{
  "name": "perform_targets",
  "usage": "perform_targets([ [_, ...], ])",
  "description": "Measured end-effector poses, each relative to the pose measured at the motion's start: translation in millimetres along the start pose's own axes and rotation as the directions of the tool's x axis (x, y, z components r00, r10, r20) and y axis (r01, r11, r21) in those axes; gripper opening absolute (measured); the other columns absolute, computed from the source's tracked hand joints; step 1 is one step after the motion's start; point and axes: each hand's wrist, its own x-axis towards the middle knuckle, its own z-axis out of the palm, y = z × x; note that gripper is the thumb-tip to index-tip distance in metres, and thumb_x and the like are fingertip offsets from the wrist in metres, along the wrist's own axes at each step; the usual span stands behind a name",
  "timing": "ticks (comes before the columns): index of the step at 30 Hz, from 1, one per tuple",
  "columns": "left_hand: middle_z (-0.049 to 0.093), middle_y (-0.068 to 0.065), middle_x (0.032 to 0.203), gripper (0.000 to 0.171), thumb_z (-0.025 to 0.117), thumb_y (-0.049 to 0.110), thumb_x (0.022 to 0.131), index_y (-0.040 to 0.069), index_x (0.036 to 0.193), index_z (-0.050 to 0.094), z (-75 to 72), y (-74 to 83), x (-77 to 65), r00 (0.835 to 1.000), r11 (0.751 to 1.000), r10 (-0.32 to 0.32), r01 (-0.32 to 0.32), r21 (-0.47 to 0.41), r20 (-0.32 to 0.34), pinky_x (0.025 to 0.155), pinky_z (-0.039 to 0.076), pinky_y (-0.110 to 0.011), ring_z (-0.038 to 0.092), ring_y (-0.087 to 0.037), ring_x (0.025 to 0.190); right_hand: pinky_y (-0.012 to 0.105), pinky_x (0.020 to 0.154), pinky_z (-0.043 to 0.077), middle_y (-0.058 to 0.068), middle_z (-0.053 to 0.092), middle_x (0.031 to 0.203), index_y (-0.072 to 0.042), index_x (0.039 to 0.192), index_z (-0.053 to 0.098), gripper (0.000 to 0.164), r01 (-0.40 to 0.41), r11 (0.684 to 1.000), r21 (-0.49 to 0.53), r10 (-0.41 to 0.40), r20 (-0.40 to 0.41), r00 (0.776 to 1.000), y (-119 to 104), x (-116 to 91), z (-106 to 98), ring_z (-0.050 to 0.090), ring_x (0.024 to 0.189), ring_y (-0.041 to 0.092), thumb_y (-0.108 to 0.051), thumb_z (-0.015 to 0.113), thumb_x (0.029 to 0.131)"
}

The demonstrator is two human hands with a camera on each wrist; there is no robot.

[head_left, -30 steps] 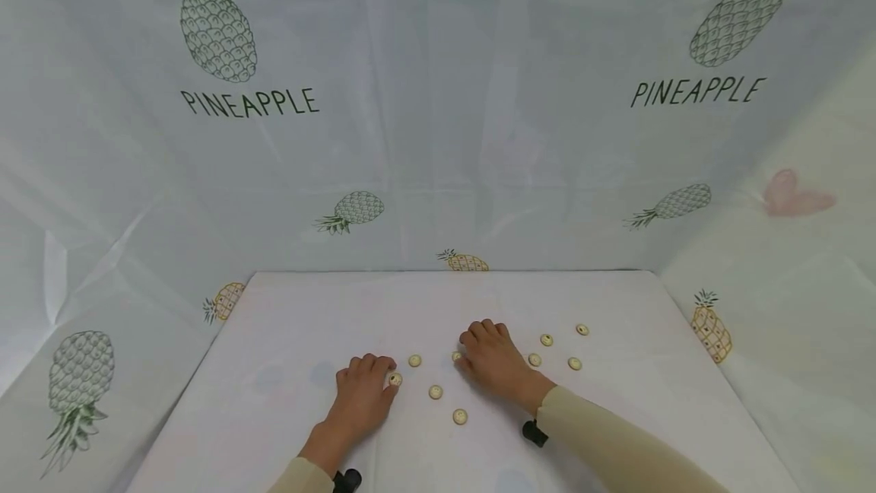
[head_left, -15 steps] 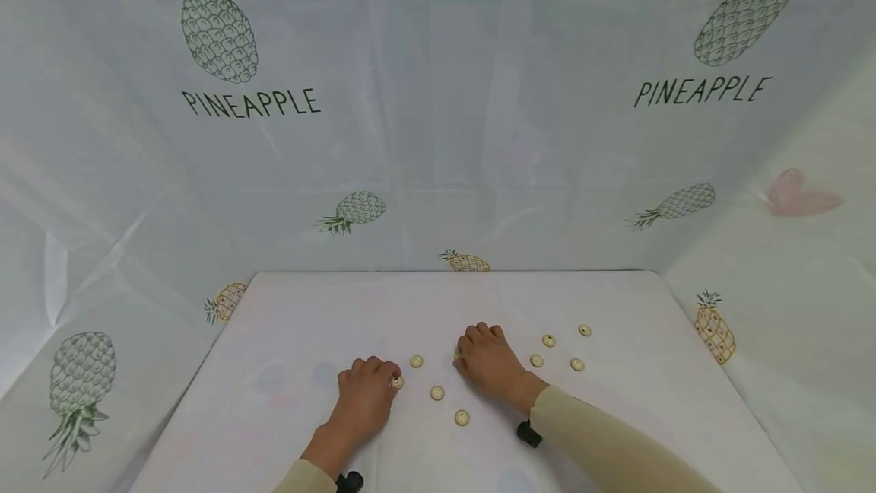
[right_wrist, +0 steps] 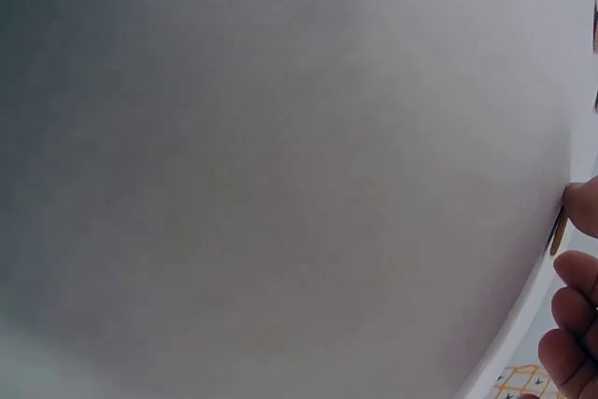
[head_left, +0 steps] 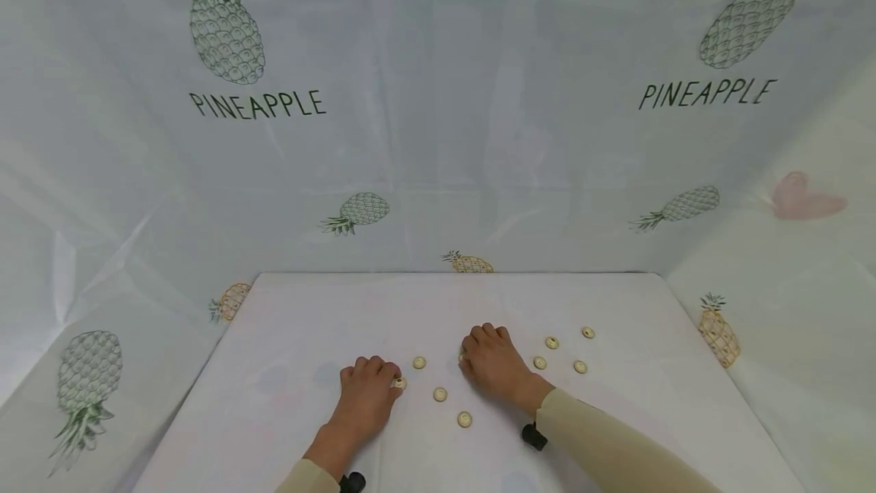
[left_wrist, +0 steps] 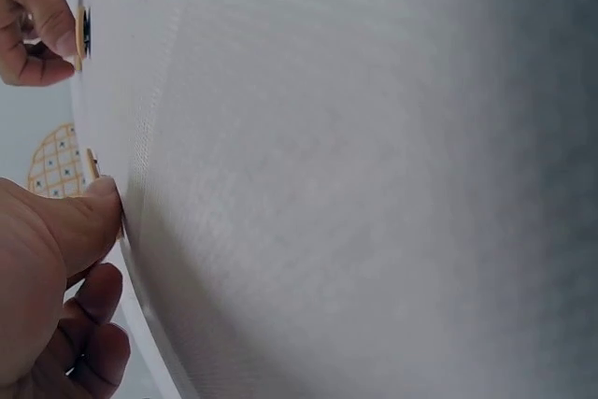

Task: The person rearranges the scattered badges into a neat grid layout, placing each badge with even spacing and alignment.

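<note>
The left hand (head_left: 368, 395) pinches a small round pale-yellow disc (head_left: 400, 384) over white cloth (head_left: 315, 310); the right hand (head_left: 494, 361) seems to pinch a matching half-hidden disc (head_left: 461, 357)

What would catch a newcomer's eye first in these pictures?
Probably the large green pineapple drawings, high on the cloth backdrop at the head view's left and right. Then the left hand and right hand, low in the middle over the white table, each holding a pale disc. Three more discs lie between them, and four right of the right hand.
</note>
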Motion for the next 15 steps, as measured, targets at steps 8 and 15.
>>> perform_targets([
  [8,0.064,0.0,0.103,0.018,0.083,0.025,0.092,0.018,0.104,0.071,0.9,2.9,0.5,1.0,1.0,-0.011,0.011,-0.011,0.003,0.092,0.043,-0.055,0.055,-0.023,0.1,0.043,0.088,0.04,0.0,0.057,0.096,-0.013,0.103,0.067,0.03,-0.006,1.0,0.031,0.005,0.028,1.0,10.2,-6.3,-1.4,0.047,0.093,0.021,-0.042,0.071,0.101],
  [15,0.064,0.0,0.102,0.018,0.083,0.022,0.091,0.018,0.103,0.07,3.5,4.8,1.1,1.0,0.999,-0.027,0.027,-0.038,-0.004,0.092,0.043,-0.055,0.055,-0.022,0.099,0.042,0.087,0.042,-0.002,0.057,0.091,-0.014,0.096,0.068,0.024,0.012,1.0,0.016,-0.013,0.003,1.0,10.4,-2.9,0.9,0.048,0.089,0.019,-0.038,0.072,0.101],
])
